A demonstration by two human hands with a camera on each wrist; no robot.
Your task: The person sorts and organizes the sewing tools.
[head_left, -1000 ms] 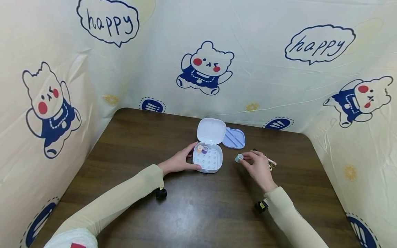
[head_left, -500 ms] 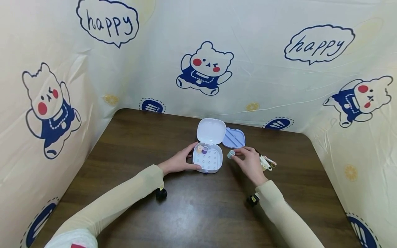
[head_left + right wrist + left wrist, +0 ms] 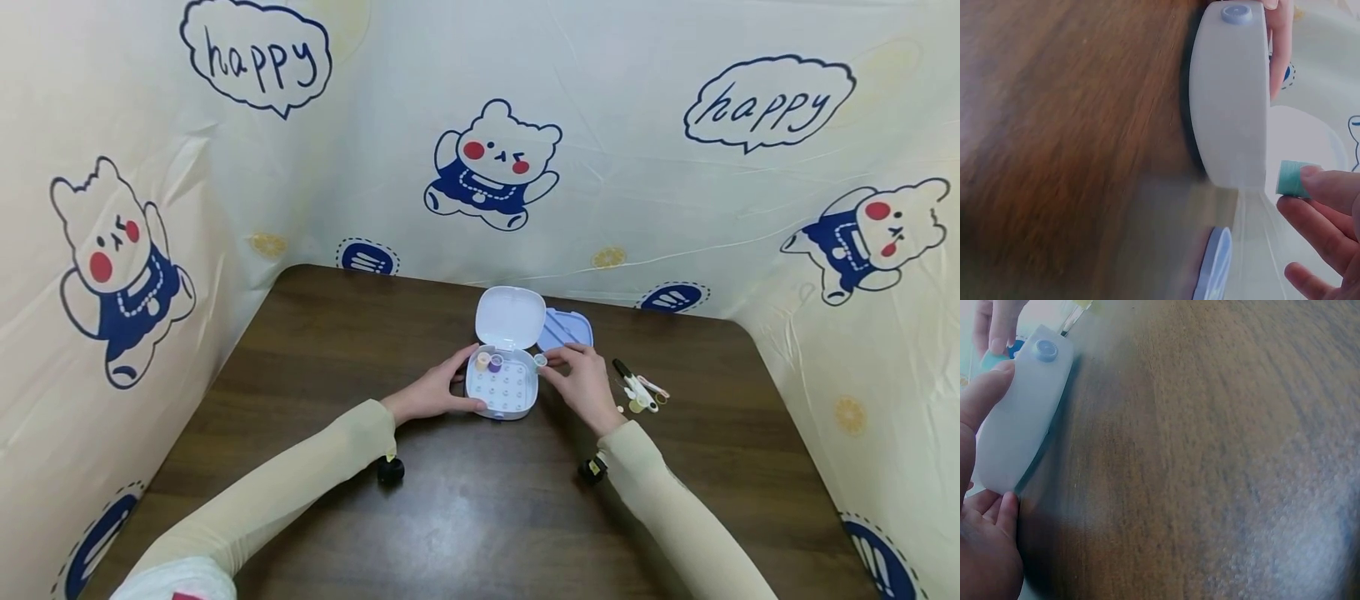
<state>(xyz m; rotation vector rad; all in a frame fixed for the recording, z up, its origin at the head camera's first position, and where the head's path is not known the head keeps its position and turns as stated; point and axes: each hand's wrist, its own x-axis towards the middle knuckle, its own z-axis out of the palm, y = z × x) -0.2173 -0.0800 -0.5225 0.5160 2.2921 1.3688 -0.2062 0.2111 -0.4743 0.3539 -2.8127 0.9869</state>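
Observation:
A white sewing box (image 3: 510, 415) stands on the table with its lid (image 3: 511, 318) raised. Rows of small pegs cover its inside, and a peach thread spool (image 3: 483, 362) and a purple thread spool (image 3: 496, 363) stand at the back left. My left hand (image 3: 433, 392) grips the box's left side, thumb at the front and fingers behind. Between thumb and fingertips, my right hand (image 3: 585, 385) pinches a teal thread spool (image 3: 1291, 179) at the box's right rim. In the left wrist view, that teal spool (image 3: 991, 360) is partly hidden behind the left thumb.
A blue slotted tray (image 3: 553, 333) lies behind the box on the right, partly covered by my right hand. Right of that hand lie small tools with white and black handles (image 3: 637, 388) and a pale yellow piece (image 3: 636, 407). Printed cloth walls (image 3: 637, 192) border the table.
My right hand has moved left with the teal thread spool, from beside the tools to the box's right rim, uncovering the tools. My left hand has stayed on the box.

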